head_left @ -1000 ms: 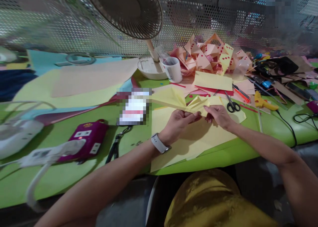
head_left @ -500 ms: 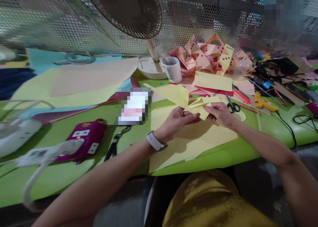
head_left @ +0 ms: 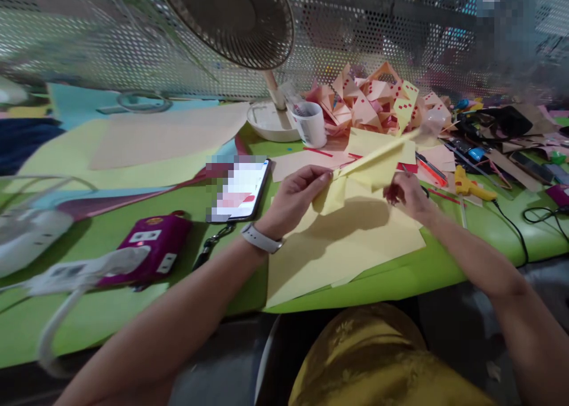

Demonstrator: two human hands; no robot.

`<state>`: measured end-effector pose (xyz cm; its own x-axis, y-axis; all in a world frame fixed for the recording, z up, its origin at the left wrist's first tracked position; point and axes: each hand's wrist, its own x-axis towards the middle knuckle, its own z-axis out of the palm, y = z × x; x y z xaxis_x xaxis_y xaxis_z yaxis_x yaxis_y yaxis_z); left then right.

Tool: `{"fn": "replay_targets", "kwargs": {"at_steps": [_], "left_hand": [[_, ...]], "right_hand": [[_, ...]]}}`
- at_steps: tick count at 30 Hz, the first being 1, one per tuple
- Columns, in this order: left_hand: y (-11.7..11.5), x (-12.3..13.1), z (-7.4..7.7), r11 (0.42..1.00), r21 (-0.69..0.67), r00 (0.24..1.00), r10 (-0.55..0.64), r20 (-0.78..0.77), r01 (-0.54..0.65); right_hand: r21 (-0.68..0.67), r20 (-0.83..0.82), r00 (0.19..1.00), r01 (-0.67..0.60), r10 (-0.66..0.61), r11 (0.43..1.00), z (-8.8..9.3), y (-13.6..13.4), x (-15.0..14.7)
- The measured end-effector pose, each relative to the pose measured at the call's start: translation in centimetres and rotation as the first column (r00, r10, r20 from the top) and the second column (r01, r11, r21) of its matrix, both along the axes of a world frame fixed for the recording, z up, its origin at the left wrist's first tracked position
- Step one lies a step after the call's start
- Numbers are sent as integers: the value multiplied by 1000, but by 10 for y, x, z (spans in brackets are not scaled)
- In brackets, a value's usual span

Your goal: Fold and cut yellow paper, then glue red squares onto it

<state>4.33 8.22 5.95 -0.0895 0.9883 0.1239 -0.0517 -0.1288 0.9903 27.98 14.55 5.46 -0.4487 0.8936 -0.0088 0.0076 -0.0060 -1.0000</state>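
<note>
My left hand [head_left: 302, 192], with a pale watch band [head_left: 261, 238] on its wrist, pinches one end of a folded yellow paper piece [head_left: 371, 164]. The piece is held above the table, its long creased strip slanting up to the right and a flap hanging below the fingers. My right hand [head_left: 409, 195] is off to the right, close to the paper's lower edge. Its fingers are bent and blurred, so their grip is unclear. It largely covers the scissors, of which only a bit of dark handle [head_left: 425, 191] shows. Beneath both hands lies a yellow sheet [head_left: 342, 255].
Behind stand a fan [head_left: 278, 124], a white cup [head_left: 310, 125] and a pile of folded pink paper [head_left: 362, 101]. A red cutter [head_left: 431, 170] and a yellow glue gun [head_left: 473, 185] lie at right. To the left are a phone [head_left: 240, 192] and a purple power block [head_left: 153, 246].
My hands have moved apart; my right hand has left the paper and shifted right, over the scissors. My left hand has moved slightly left and up, and the folded paper now extends up to the right.
</note>
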Motion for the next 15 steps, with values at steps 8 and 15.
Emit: {"fn": "replay_targets", "kwargs": {"at_steps": [8,15], "left_hand": [[1,-14,12,940,-114,916,-338,-217,320],[5,-14,13,922,-187,924,-363,-121,338]], "right_hand": [[-178,109,914,-369,391,912,15,-11,5],[-190,254,723,-614,643,766,18,-15,1]]}}
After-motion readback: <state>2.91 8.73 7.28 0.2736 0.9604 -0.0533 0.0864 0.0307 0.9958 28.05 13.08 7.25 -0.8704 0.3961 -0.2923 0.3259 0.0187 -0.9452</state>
